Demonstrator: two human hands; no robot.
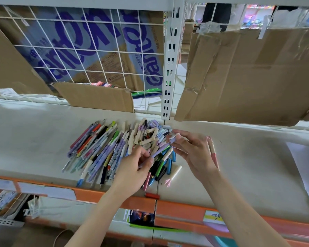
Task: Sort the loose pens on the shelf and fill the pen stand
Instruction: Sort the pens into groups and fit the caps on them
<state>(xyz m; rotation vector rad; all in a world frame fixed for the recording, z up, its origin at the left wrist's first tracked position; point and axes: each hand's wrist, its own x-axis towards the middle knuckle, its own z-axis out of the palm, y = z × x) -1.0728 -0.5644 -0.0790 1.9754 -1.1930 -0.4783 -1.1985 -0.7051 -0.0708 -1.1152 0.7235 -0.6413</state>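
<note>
Fingers of the left hand [134,165] curl into the near edge of the pen pile [112,148], pinching a lilac pen [159,152] that slants up to the right. The right hand [191,150] sits just beside it, its grip pinching a small pale cap [174,137] at the fingertips, with pink-tipped pens [212,154] showing behind it. Everything lies on the white shelf [34,139], in front of torn cardboard [96,98].

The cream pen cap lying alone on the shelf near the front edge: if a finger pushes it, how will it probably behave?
The cream pen cap looks round and smooth, so it will probably roll. It seems small and hollow, likely light. The shelf looks flat there, so it might reach the orange front edge.
</note>
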